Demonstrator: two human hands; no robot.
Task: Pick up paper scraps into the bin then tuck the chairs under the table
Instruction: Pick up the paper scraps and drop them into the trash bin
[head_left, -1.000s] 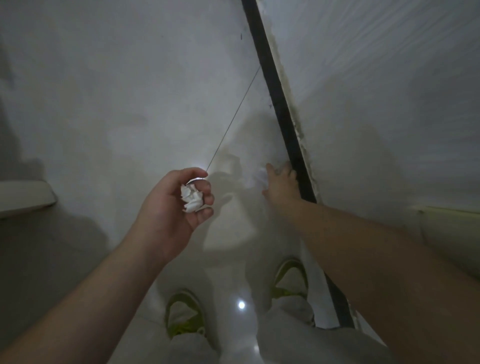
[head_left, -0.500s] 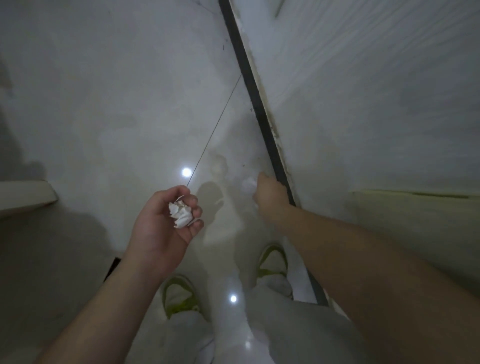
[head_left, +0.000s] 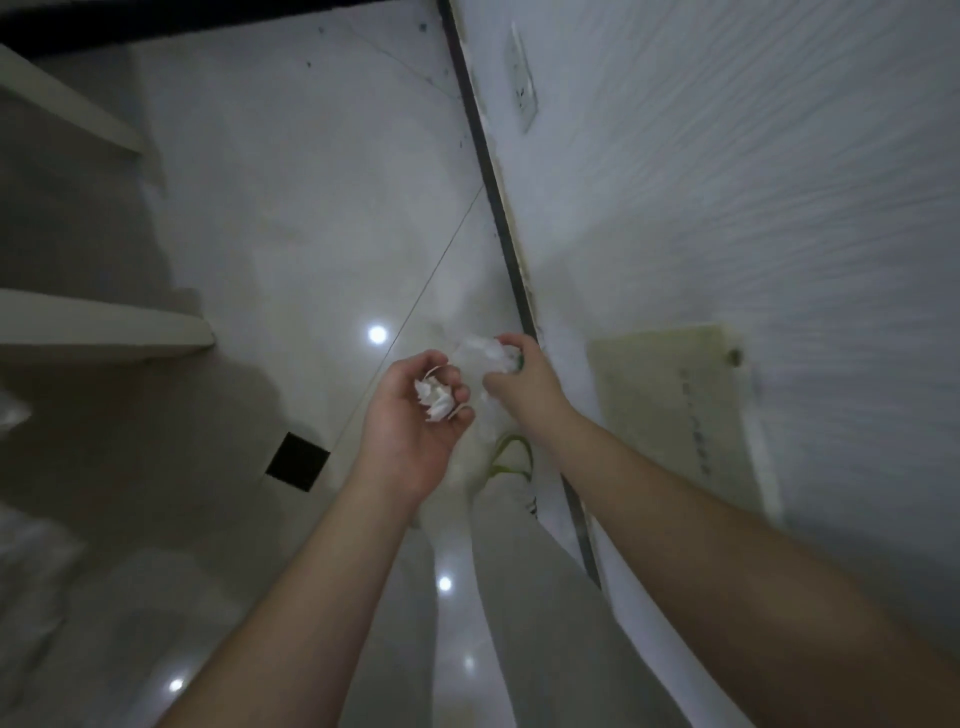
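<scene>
Two hands: left hand (head_left: 415, 415) cups crumpled white scraps (head_left: 435, 400); right hand (head_left: 519, 376) pinches a crinkled paper wad (head_left: 480, 353) over glossy floor tile (head_left: 311, 208).

The floor (head_left: 291, 218) consists of glossy pale tiles with a thin grout line (head_left: 431, 270) running diagonally, and it reflects several round ceiling-light spots (head_left: 377, 334); a small dark square (head_left: 297, 462) sits in it at lower left. A dark baseboard strip (head_left: 498, 208) separates the floor from a white, ripple-textured wall (head_left: 727, 182) on the right, which carries a white socket plate (head_left: 522, 85) near the top and a pale yellowish sheet (head_left: 675, 415) lower down. Pale flat furniture edges (head_left: 104, 332) project from the left and cast a broad shadow on the floor.
</scene>
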